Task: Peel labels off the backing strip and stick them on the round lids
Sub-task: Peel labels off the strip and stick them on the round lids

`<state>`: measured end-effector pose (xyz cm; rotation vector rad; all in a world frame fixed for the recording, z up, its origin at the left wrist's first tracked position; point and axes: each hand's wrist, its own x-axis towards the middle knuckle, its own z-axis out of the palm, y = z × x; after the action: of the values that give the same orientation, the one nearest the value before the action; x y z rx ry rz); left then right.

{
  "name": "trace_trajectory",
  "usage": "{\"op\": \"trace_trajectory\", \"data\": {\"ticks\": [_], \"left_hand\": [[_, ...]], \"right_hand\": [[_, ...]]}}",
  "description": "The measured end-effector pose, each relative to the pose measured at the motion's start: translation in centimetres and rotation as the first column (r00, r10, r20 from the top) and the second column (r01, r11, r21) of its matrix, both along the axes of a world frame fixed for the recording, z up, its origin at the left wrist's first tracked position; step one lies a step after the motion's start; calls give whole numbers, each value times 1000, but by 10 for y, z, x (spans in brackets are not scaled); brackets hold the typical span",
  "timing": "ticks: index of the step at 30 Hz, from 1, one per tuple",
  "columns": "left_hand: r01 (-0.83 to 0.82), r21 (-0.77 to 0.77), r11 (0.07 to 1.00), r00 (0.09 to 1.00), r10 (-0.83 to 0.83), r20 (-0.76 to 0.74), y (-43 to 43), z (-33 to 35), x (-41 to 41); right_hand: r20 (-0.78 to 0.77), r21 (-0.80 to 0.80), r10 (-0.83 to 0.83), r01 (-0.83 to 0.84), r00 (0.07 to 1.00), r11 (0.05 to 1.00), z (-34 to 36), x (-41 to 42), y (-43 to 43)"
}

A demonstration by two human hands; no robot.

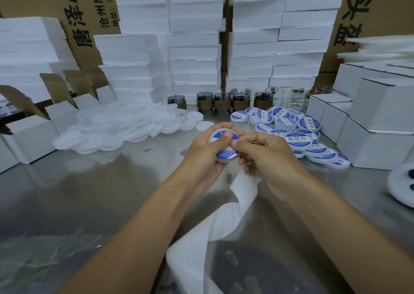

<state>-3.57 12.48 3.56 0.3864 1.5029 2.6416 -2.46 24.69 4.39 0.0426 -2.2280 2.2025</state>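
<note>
A round white plastic lid point(224, 157) is held above the middle of the brushed steel table point(89, 193), face toward the camera. It is gripped by the left hand point(205, 157), whose fingers are curled round its far rim while the thumb is pressed flat on its top. Most of the lid's face is covered by a round blue and white printed label point(220, 153) with a white band across the middle and small red and white text; only a thin white edge of plastic is left showing.

The right hand point(273, 161) is curled, with a fingertip laid on the label just beside the left thumb. A white paper backing strip point(224, 222) is clamped under its lower fingers and hangs in a loose twist toward the near table edge.

A heap of plain translucent white lids point(116, 128) lies to the left, and a pile of labelled lids point(298, 134) to the right.
</note>
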Motion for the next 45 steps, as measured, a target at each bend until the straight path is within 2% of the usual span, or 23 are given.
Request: {"op": "trace_trajectory", "data": {"ticks": [5,10,15,19,23,25,26,27,29,31,33,35,39,45], "left_hand": [[-6,-19,1000,1000,6,-12,0,-2,-2],[7,-68,998,1000,-9,-24,1,-3,-1],[45,-44,998,999,-46,-24,4,-1,2],[74,-52,996,997,-75,-18,5,1,5],[82,-38,996,996,-83,-23,5,1,5],[104,-1,995,994,-104,-18,5,1,3],[114,12,993,993,-114,-11,5,0,3],[120,23,993,993,-119,-4,4,0,3],[136,52,989,991,-136,2,3,-1,1],[153,68,986,988,-153,-2,2,-2,1],[147,45,988,989,-147,-10,2,-2,0],[98,-23,995,995,-98,2,3,-3,0],[-26,-199,980,1000,29,12,3,-6,-1],[-70,-281,957,997,61,-41,3,-5,0]], "right_hand": [[-69,46,-38,41,997,998,-2,-1,-1],[-278,210,-101,163,955,964,-6,0,-4],[-443,309,-127,284,888,908,-8,2,-4],[-609,578,17,429,793,694,-7,6,0],[-661,657,69,531,748,535,-5,7,4],[-639,687,50,540,768,486,-6,7,7],[-617,683,24,521,786,512,-7,6,7],[-585,651,-10,477,811,591,-9,5,7],[-474,462,-81,326,877,825,-9,1,5],[-333,245,-80,167,940,955,-5,-1,3],[-276,143,-23,64,961,988,-2,-2,4],[-289,108,-14,47,957,993,-1,-2,5],[-322,153,-69,124,944,980,-4,-1,4],[-327,183,-76,142,942,973,-3,0,3]]}}
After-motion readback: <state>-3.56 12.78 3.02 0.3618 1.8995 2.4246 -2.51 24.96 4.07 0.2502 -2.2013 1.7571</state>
